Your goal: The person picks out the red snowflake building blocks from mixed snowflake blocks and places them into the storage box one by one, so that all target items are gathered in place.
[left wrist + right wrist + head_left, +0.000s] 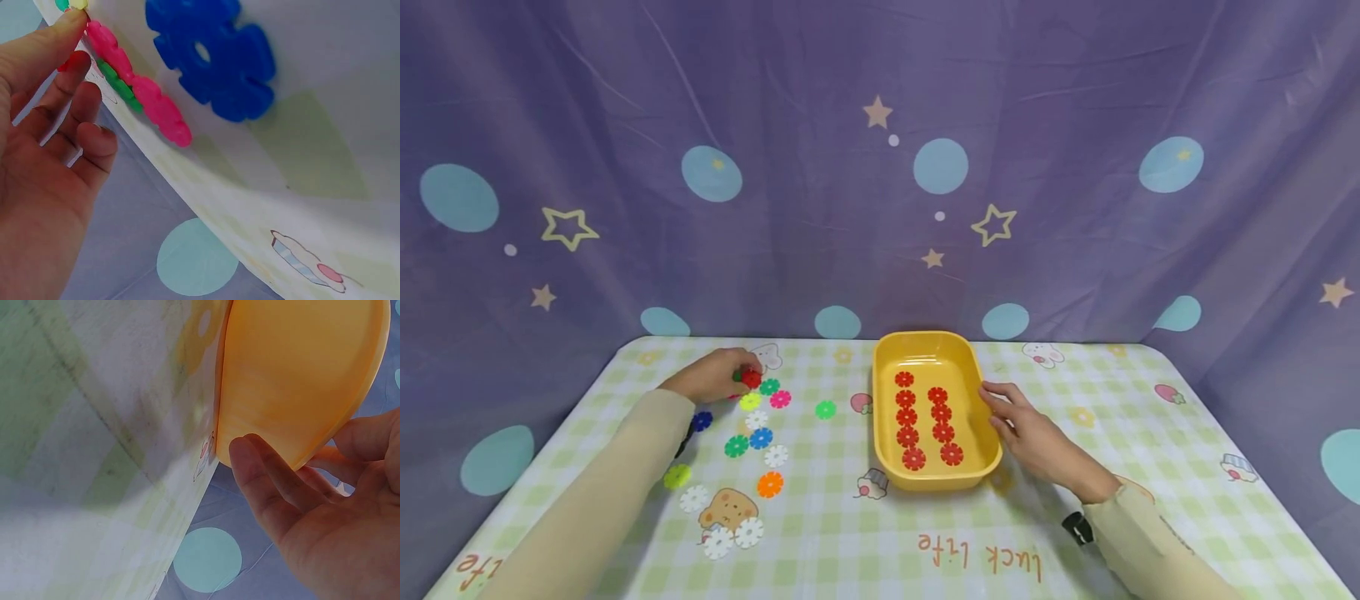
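Note:
In the head view my left hand (709, 377) pinches a red snowflake disc (750, 378) at the table's left side. Only a sliver of red shows between the fingers in the left wrist view; a blue disc (212, 56) and pink discs (161, 111) lie nearby. My right hand (1037, 442) holds the right rim of a yellow tray (991, 454), some fingers against its outer wall in the right wrist view. Inside the tray, several red discs (907, 417) form two columns, the left one longer.
Loose discs lie left of the tray, among them a light green one (825, 409), an orange one (771, 484) and white ones (748, 532). A checked cloth (820, 542) covers the table. Behind it hangs a purple curtain (820, 167).

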A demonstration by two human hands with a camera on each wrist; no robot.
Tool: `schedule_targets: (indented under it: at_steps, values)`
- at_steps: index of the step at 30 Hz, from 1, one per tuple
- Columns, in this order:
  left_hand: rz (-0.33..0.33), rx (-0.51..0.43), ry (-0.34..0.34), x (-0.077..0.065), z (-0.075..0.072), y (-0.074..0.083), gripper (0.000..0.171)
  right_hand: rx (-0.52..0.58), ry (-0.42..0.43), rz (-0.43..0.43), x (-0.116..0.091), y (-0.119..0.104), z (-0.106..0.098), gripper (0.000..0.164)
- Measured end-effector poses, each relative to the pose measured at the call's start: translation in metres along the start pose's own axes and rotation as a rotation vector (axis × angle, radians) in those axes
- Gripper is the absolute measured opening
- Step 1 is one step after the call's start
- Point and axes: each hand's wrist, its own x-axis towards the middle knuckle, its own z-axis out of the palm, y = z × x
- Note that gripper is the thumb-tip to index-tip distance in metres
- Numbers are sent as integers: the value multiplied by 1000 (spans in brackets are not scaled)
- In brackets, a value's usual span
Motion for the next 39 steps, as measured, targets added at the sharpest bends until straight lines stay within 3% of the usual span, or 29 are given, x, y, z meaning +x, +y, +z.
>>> schedule_targets:
  at_steps: [5,7,16,21,28,34,39]
  values:
    - [2,-4,52,2,-1,7,31,3,-9,6,-1,1,0,43]
    - [33,2,83,3,-5,16,30,4,-6,7,-1,1,-1,42]
    - [270,79,147,17,-16,81,27,-6,8,5,-2,3,1,42]
    - [365,95,182,28,-14,118,27,-21,10,6,-3,3,2,41]
    - [568,107,199,45,-2,176,28,-17,9,-4,-3,2,1,42]
    - [566,139,125,63,16,212,27,-14,14,-9,-2,2,2,42]
    - [573,183,136,80,33,224,27,-15,12,-7,-1,2,2,42]
